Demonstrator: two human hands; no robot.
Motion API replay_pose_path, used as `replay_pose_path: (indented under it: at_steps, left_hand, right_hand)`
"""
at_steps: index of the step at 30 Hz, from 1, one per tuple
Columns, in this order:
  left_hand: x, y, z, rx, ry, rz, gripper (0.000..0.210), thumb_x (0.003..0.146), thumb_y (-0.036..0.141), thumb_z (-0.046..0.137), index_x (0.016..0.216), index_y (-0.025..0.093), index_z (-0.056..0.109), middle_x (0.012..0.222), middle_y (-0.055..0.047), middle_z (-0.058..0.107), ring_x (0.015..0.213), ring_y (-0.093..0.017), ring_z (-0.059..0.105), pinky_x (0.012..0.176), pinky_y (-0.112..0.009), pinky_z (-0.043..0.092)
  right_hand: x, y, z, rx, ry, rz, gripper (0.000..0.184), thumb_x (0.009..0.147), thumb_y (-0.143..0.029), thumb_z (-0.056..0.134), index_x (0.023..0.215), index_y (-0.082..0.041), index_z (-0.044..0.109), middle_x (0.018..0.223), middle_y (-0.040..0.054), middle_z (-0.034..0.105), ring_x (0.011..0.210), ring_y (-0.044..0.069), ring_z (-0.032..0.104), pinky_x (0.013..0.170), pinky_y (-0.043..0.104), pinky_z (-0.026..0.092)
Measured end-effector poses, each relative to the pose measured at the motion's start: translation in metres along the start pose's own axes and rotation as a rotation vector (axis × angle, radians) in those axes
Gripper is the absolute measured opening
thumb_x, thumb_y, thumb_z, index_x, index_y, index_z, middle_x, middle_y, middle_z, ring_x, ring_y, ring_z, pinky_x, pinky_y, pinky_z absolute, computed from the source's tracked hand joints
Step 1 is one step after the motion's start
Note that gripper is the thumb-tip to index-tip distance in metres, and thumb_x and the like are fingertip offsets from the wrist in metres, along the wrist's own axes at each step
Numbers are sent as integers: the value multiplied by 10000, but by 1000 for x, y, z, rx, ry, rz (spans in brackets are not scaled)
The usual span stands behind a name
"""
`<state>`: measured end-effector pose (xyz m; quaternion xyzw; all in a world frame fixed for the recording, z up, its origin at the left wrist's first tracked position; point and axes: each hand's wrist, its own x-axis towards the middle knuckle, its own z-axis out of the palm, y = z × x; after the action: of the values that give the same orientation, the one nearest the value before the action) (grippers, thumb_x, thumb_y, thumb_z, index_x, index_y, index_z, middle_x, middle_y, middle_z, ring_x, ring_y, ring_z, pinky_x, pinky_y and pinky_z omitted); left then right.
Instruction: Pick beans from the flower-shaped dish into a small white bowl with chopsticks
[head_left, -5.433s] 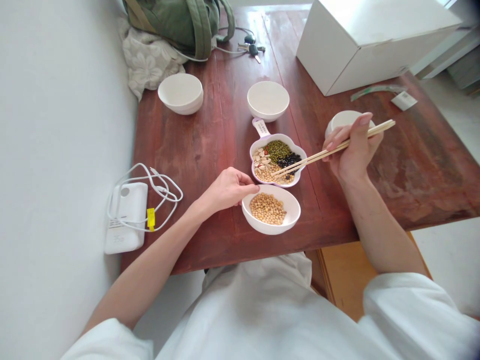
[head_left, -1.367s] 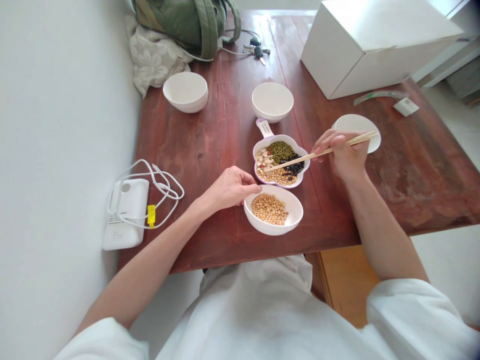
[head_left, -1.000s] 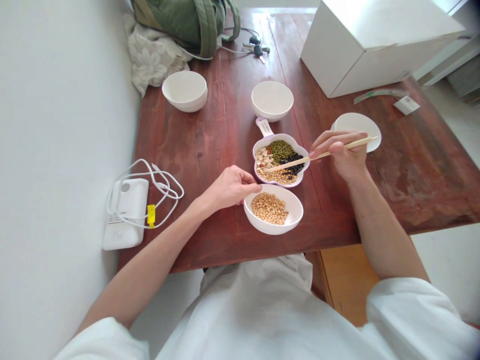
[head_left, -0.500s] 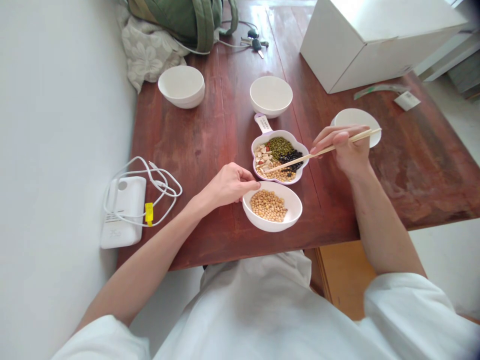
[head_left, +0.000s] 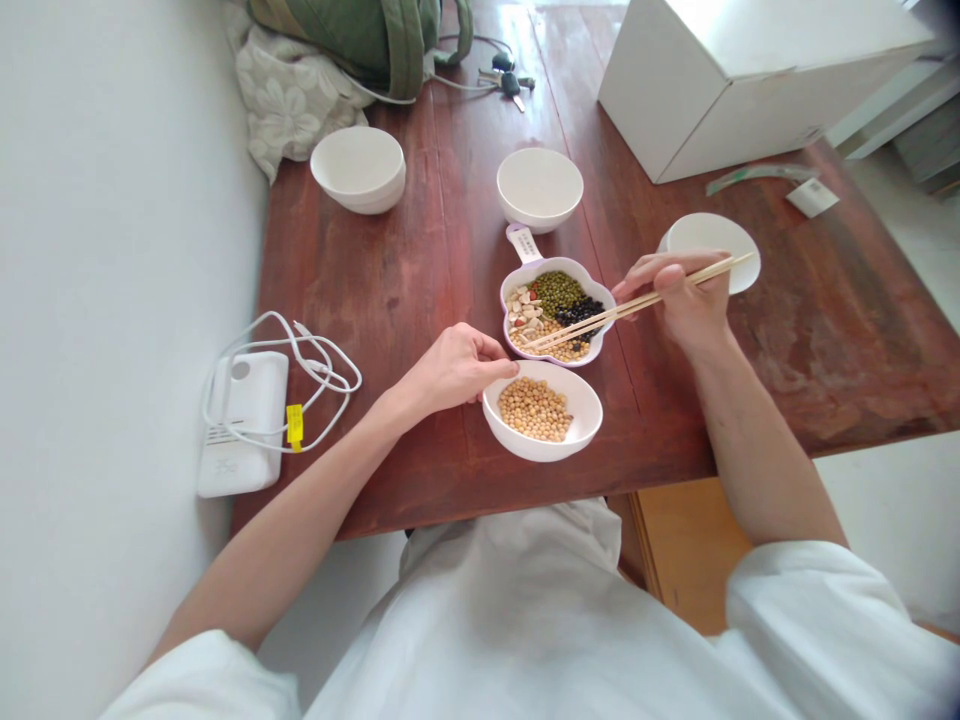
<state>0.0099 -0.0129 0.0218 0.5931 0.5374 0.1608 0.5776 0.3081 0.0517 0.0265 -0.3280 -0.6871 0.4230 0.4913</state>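
Observation:
My left hand (head_left: 469,367) pinches the left rim of a white bowl (head_left: 541,449), which holds soybeans (head_left: 535,408). Just behind that bowl lies a flower-shaped dish (head_left: 507,330) with a purple edge and a short handle pointing away. Inside it are green mung beans (head_left: 556,292), black beans (head_left: 581,312), pale peanut pieces (head_left: 525,310) and more soybeans. In my right hand (head_left: 686,295) is a pair of chopsticks (head_left: 637,303), closed around them. Their tips are down among the soybeans at the dish's near side; whether a bean sits between them is too small to tell.
White bowls stand at the back left (head_left: 360,172), behind the dish (head_left: 540,188) and behind my right hand (head_left: 716,235). A large white box (head_left: 675,100) fills the back right. A power bank (head_left: 247,420) with cable lies left; keys (head_left: 510,82) and a green bag (head_left: 337,40) are farther back.
The chopsticks' tips have stayed in the dish while the two sticks have spread a little apart. My right hand has shifted slightly left. My left hand keeps its place on the bowl.

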Motion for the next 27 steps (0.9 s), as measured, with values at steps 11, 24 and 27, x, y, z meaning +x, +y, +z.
replay_pose_path:
  at_steps: [11,24,27]
  left_hand:
    - [0,0,0,29,10,-6,261,818,378,726,751,134,789,496,22,565,416,-62,465,410,-165,343]
    - [0,2,0,15,4,-4,254,820,369,726,756,130,787,490,30,549,411,-61,461,418,-173,353]
    - [0,2,0,18,3,-6,254,821,370,724,758,132,787,491,28,551,411,-62,461,418,-174,351]
  right_hand:
    - [0,0,2,44,-27,32,498,948,-642,706,690,-237,837,630,81,692,477,160,588,411,314,412]
    - [2,5,5,209,173,16,591,914,-725,693,567,-253,769,540,63,614,415,144,535,318,295,341]
    - [2,6,4,169,216,33,655,889,-799,651,541,-252,741,532,65,602,407,134,509,333,297,324]
